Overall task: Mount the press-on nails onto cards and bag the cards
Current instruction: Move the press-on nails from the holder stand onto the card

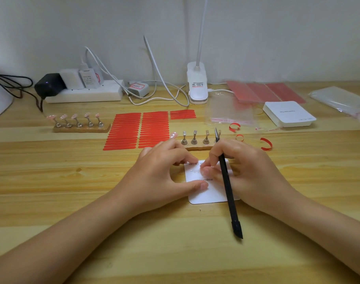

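A white card (210,193) printed "Handma..." lies flat on the wooden desk in front of me. My left hand (164,171) holds it down, thumb on its left part and fingertips at its top edge. My right hand (238,169) grips black tweezers (228,193), whose back end points toward me, and its fingertips press on the card's upper part. Just behind my hands stands a wooden holder (199,147) with one pink nail (173,135) on its left stand and bare metal stands beside it. A second holder (80,128) at the left carries several pink nails.
Red adhesive strip sheets (138,130) lie mid-desk, peeled red backings (266,144) curl at the right. Clear bags (230,111), a stack of white cards (287,114), pink sheets (265,92) and more bags (341,102) sit at the back right. A clip lamp (197,85) and power strip (84,94) line the wall.
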A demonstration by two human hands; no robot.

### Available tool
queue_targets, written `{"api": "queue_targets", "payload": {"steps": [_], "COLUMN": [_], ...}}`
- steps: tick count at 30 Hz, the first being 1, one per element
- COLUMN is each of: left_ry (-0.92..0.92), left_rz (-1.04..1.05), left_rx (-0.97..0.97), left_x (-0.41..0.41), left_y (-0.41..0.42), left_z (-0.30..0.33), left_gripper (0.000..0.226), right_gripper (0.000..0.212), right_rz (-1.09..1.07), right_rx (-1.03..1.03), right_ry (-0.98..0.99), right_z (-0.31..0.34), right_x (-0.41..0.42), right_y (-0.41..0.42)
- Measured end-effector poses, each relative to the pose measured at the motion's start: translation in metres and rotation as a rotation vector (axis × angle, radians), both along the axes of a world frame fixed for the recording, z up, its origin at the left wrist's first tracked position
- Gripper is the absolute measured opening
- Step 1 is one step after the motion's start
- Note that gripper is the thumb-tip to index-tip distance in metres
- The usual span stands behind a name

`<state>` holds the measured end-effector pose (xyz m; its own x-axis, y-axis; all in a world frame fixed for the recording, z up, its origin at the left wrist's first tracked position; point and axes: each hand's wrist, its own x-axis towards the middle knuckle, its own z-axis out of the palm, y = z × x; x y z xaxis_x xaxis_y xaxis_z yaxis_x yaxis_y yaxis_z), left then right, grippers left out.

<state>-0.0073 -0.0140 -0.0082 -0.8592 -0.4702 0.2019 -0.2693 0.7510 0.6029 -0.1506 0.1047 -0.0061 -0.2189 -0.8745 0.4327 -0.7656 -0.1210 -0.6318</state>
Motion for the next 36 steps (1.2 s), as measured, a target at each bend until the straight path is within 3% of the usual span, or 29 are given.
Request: {"api": "queue_targets", "payload": {"steps": [4, 9, 12, 17, 21, 25, 27, 29, 33, 36], "left_ry": [0.004, -0.016, -0.036, -0.071, -0.083, -0.054, 0.005, 0.107, 0.3, 0.119], "left_rz": [-0.005, -0.014, -0.032, -0.035, -0.07, -0.109, -0.105, -0.089, 0.061, 0.213], "left_rx": [-0.03, -0.174, -0.245, -0.279, -0.278, -0.217, -0.181, -0.195, -0.215, -0.014], "left_x": [0.001, 0.003, 0.004, 0.004, 0.006, 0.009, 0.01, 0.01, 0.014, 0.012], "left_y": [-0.001, 0.0, 0.002, 0.003, -0.001, -0.006, -0.008, -0.011, -0.025, -0.036], "left_z": [-0.002, -0.004, -0.001, 0.002, 0.005, 0.008, 0.011, 0.017, 0.028, 0.03], "left_gripper": [0.045, 0.057, 0.063, 0.063, 0.045, 0.052, 0.051, 0.035, 0.02, 0.037], "right_gripper": [0.042, 0.025, 0.013, 0.023, 0.025, 0.019, 0.017, 0.009, 0.016, 0.019], "right_rz": [-0.013, 0.026, 0.039, 0.042, 0.006, -0.013, -0.026, -0.018, -0.024, -0.029], "right_rx": [-0.016, -0.045, -0.083, -0.13, -0.11, -0.08, -0.128, -0.161, -0.178, -0.202], "right_ry": [0.055, 0.106, 0.039, -0.085, -0.18, -0.241, -0.259, -0.314, -0.416, -0.434], "right_z": [-0.002, -0.003, -0.002, 0.0, -0.001, -0.001, 0.0, 0.002, 0.004, 0.007], "right_x": [-0.001, -0.003, -0.003, -0.002, -0.002, -0.004, -0.004, -0.003, -0.003, -0.003], "right_y": [0.0, 0.0, 0.003, 0.005, 0.005, 0.005, 0.006, 0.007, 0.005, 0.004]}}
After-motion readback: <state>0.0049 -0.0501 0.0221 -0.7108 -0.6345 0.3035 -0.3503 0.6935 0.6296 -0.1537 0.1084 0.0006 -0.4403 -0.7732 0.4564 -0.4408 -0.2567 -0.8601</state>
